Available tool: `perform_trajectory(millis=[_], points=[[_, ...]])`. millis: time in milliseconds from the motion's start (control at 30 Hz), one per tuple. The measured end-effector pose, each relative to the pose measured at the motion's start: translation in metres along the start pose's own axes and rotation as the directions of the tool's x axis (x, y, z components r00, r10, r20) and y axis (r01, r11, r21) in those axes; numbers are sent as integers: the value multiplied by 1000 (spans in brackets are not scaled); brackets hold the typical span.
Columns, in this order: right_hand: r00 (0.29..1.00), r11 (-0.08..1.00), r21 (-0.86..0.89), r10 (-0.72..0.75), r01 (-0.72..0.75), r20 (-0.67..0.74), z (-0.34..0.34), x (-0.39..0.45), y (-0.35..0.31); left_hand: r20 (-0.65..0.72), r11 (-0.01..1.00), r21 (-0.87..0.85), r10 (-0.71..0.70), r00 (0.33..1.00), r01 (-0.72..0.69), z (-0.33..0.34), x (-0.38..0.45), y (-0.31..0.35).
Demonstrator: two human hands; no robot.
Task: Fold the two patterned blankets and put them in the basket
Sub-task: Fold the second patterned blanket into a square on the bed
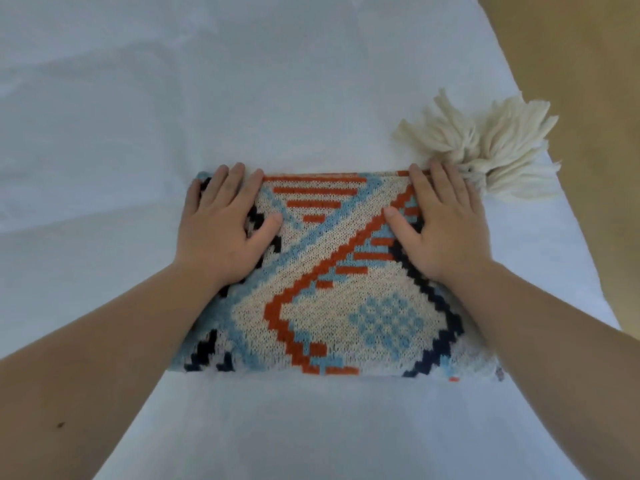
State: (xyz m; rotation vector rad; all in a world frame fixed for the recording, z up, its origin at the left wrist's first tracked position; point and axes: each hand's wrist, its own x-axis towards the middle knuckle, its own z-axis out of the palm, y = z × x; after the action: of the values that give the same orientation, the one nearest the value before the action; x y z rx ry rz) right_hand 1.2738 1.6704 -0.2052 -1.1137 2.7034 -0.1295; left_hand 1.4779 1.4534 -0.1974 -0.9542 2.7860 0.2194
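The folded patterned blanket point(332, 289) lay on the white counter point(138, 116) near me. My left hand point(221, 223) and my right hand point(443, 226) pressed flat on its far corners, fingers straight. Cream tassels point(491, 147) spread at the far right.

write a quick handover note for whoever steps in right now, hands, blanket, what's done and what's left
Left hand: open, pressing flat on the far left part of the folded blanket.
Right hand: open, pressing flat on the far right part, beside the cream tassels that stick out at the far right corner.
Blanket: folded into a compact rectangle on the white sheet.
Done: this blanket looks folded, or close to it.
Left: put it in the basket, then fold and stow the second blanket. Neither the basket nor the second blanket is in view.
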Motion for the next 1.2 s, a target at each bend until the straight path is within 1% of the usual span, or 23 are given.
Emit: perform_trajectory(millis=[67,133,167,233,300,333,433,500,533,567,600,700,767,833,900,933,967,1000,1033,1067,1100,1133,1200], points=[[1000,1000,-10,23,-23,7,-11,2,1,16,999,10,-40,999,40,-7,1,-3],[998,999,-6,39,-40,-44,-27,-5,-20,-36,999,17,-31,999,31,-18,-4,10],[996,1000,10,8,-7,-84,-32,-14,-40,-75,1000,-3,7,997,-7,-23,-10,21],[986,989,50,-136,142,-101,-26,-39,-73,-112,984,-67,157,981,-165,-22,-29,44],[974,973,40,-226,226,-21,-3,-60,-81,-81,950,-63,301,950,-306,-5,-49,46],[976,975,21,-220,219,12,7,-63,-73,-46,946,-45,318,947,-320,4,-55,39],[995,995,-40,-94,96,41,15,-55,-35,-9,962,-24,273,962,-273,15,-54,11],[999,998,-56,31,-29,34,-1,-50,-23,-25,970,-12,244,969,-245,5,-54,10],[998,997,-48,63,-62,24,-9,-50,-27,-41,974,-20,226,973,-227,-2,-56,15],[998,998,-29,54,-54,14,-17,-55,-38,-56,975,-41,216,975,-218,-7,-60,22],[1000,1000,-7,4,-4,5,-22,-64,-53,-65,971,-64,227,972,-231,-10,-67,28],[980,980,-4,-196,197,33,-2,-103,-82,-30,945,-37,324,945,-325,1,-94,21],[983,984,-58,-165,170,80,14,-116,-59,35,950,11,312,949,-313,12,-110,-8],[996,994,-98,-47,54,71,16,-120,-28,58,965,35,257,965,-260,12,-123,-35],[1000,999,-48,12,-11,6,3,-121,-27,-10,965,54,258,966,-257,3,-131,-39],[1000,1000,-4,-14,14,-8,-3,-121,-40,-80,954,53,297,951,-294,-3,-131,-30],[996,996,23,-87,87,-11,-4,-121,-57,-150,935,51,356,923,-352,-7,-129,-18],[985,984,25,-175,175,-5,1,-124,-72,-181,911,45,412,893,-411,-8,-126,-6],[973,973,11,-231,231,8,9,-125,-81,-162,884,52,466,870,-464,-6,-121,1],[970,971,-11,-240,241,36,16,-125,-81,-100,862,71,506,857,-501,-1,-117,3],[976,977,-37,-205,208,71,20,-124,-72,-30,853,89,519,854,-515,5,-114,-1],[985,987,-57,-148,153,84,22,-123,-58,33,859,95,503,864,-504,10,-112,-6],[996,995,-78,-50,56,67,21,-122,-31,72,901,80,421,904,-426,15,-110,-17]])
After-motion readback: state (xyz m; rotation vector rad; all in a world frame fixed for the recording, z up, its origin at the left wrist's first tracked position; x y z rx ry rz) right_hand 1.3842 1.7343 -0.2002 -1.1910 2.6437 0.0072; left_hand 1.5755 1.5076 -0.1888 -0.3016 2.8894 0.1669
